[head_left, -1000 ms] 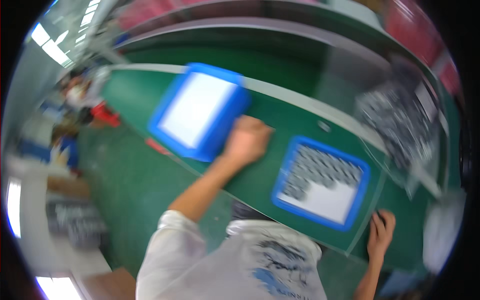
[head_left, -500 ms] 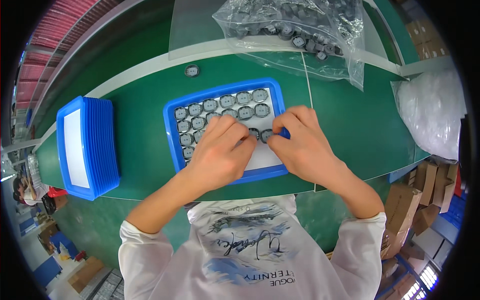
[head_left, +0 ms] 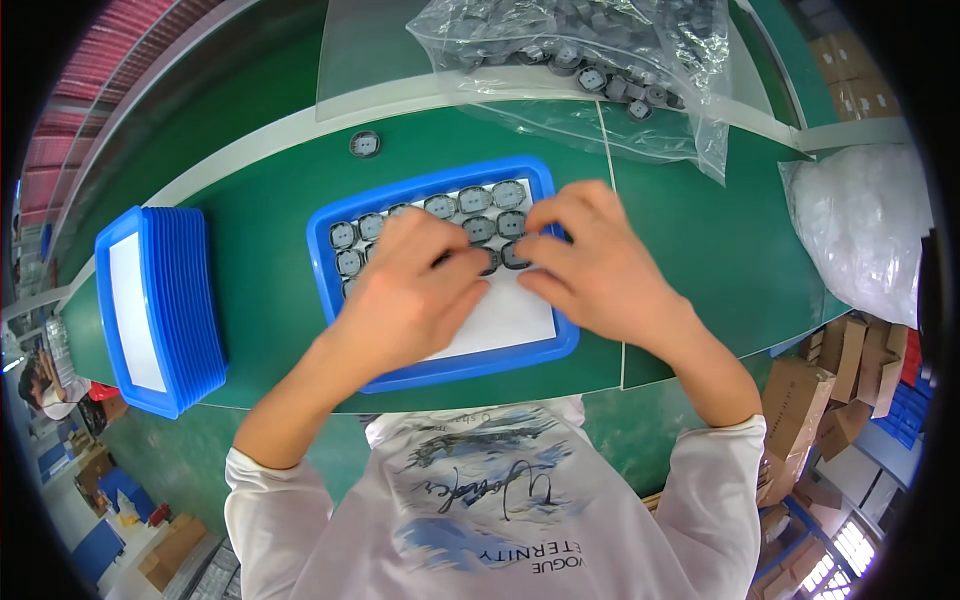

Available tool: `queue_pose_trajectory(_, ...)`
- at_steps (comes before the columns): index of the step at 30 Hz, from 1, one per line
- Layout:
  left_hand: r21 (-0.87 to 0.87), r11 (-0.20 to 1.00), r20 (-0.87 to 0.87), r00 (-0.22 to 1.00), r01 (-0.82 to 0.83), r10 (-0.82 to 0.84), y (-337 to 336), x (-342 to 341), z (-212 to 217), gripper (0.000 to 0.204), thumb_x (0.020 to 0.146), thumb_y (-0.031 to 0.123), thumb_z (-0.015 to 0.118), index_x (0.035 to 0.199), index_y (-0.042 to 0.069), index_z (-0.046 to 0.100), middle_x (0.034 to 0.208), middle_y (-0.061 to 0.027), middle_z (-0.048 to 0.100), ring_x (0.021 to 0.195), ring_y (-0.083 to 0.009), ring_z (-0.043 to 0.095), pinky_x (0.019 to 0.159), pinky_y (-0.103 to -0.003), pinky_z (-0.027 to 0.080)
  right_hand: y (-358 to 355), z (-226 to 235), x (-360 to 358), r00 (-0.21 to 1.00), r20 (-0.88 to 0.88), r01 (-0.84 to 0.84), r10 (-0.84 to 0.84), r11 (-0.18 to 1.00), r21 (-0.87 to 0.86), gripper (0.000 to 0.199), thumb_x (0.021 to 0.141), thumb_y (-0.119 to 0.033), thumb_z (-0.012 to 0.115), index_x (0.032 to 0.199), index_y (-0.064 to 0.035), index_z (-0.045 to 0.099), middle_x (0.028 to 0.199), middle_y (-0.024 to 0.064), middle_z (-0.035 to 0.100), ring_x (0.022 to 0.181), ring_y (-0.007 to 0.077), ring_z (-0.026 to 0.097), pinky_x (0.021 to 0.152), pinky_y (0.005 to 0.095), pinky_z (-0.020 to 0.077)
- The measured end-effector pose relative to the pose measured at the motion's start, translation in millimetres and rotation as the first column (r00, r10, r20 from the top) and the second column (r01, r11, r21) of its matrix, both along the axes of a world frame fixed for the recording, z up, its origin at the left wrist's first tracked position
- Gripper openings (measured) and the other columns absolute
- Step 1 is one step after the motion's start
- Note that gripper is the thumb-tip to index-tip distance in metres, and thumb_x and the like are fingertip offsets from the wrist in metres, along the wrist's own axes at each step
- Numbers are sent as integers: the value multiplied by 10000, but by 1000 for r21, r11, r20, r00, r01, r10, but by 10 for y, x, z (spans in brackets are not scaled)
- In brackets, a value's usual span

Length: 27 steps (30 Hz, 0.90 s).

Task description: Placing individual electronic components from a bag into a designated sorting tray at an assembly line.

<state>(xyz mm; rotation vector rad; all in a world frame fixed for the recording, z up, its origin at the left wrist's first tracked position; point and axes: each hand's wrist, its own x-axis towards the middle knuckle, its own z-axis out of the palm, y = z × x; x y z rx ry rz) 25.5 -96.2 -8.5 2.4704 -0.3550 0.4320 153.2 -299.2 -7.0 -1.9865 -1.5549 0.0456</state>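
A shallow blue tray (head_left: 470, 376) lies on the green table, with a white sheet (head_left: 505, 315) covering its bottom. Rows of grey roundish plastic parts (head_left: 440, 206), each with small holes in its face, fill the tray's far and left side. Inside the tray, my left hand (head_left: 405, 285) has its fingertips bent against one grey part (head_left: 488, 262), which they partly hide. My right hand (head_left: 595, 255) comes from the right, thumb and fingers closed around the neighbouring grey part (head_left: 514, 256). These two sit side by side just below the second row. My left hand covers several other parts.
Stacked blue trays (head_left: 185, 310) stand at the left, white sheet in the top one. A single grey part (head_left: 365, 144) lies beyond the tray. Behind is a clear plastic bag (head_left: 640, 60) of similar parts; at the right, a bulging whitish plastic bag (head_left: 860, 230). Cardboard boxes (head_left: 800, 400) are below right.
Both hands have moved farther from me within the tray. The two grey parts at their fingertips now sit closer to the row above. The whole view has shifted slightly.
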Motion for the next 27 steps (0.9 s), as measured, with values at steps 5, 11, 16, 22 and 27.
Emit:
queue_pose_trajectory(5,110,929,-19,934,-353,357,721,246,140,198,827,73,732,1022,38,726,1095,-133,648,995,-330,614,875,-426,507,-17,8,769,833,171,529,-527,848,33,251,894,-193,716,1082,-31,682,1005,156,707,845,348,676,745,435,543)
queue_pose_trajectory(11,126,955,-383,875,-267,295,1202,526,65,297,879,134,697,1160,39,708,1068,-138,640,981,-313,647,880,-388,524,288,-159,1157,655,393,743,-645,643,-184,369,896,-331,694,1153,-67,710,874,145,737,825,335,701,737,431,543)
queue_pose_trajectory(16,83,964,-314,911,-252,266,1143,472,16,296,876,124,691,1158,34,703,1049,-138,639,940,-320,650,845,-406,531,90,-220,1252,699,299,692,-650,720,-53,257,912,-228,657,1091,-66,744,881,134,729,797,301,694,741,395,526)
queue_pose_trajectory(22,48,959,-279,919,-278,280,1232,303,19,261,854,77,678,1110,33,700,1038,-142,642,921,-327,656,837,-395,538,-333,364,701,886,-268,370,-379,925,-86,191,931,-16,600,1080,-32,719,903,79,600,811,185,583,707,281,457)
queue_pose_trajectory(27,149,948,-274,910,-281,313,1436,-366,137,334,820,-53,654,1137,40,706,1078,-127,631,976,-305,654,851,-378,538,-778,266,270,784,-522,199,-335,933,-300,161,894,61,617,1029,13,690,994,83,612,854,196,598,731,283,474)
